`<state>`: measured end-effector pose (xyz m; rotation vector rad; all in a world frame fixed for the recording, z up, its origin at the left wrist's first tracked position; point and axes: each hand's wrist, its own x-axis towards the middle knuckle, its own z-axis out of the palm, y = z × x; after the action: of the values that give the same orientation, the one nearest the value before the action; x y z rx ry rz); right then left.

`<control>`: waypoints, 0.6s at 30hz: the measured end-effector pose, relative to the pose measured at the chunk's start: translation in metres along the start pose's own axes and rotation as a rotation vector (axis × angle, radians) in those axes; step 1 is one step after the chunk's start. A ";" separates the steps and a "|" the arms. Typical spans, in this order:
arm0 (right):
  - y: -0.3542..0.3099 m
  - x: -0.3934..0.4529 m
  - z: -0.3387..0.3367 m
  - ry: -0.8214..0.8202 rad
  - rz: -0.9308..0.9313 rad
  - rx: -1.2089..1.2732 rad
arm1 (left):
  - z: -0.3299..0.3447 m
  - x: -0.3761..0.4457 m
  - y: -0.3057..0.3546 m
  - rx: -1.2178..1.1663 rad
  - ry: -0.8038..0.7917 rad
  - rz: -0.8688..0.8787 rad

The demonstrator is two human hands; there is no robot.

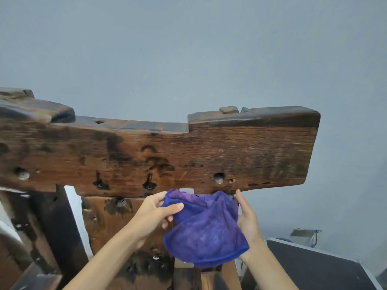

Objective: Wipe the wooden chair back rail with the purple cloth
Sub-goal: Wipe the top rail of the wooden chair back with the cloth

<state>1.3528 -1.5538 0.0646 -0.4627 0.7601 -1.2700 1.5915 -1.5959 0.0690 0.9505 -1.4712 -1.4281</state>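
Head view: back rail (188, 155) roughly horizontal, purple cloth (206, 229) between both hands.

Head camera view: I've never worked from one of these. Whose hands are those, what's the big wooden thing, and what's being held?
This single picture comes from a camera worn on a person's head, looking forward. No machine here: the left hand and right hand are bare. Together they hold a crumpled purple cloth by its edges. Above it runs the dark, weathered wooden chair back rail, full of holes and stains. The cloth hangs just under the rail's lower edge; whether it touches is unclear. Behind is a plain grey wall.
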 end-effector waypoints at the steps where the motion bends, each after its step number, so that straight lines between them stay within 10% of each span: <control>1: 0.002 -0.006 -0.001 -0.090 0.079 -0.013 | -0.002 -0.001 0.003 0.033 0.008 0.038; 18: 0.000 -0.021 -0.004 -0.220 0.155 -0.773 | 0.012 0.013 0.069 0.052 -0.127 0.320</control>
<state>1.3474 -1.5333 0.0668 -1.1219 1.0642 -0.7271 1.5786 -1.5999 0.1391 0.6289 -1.6764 -1.2375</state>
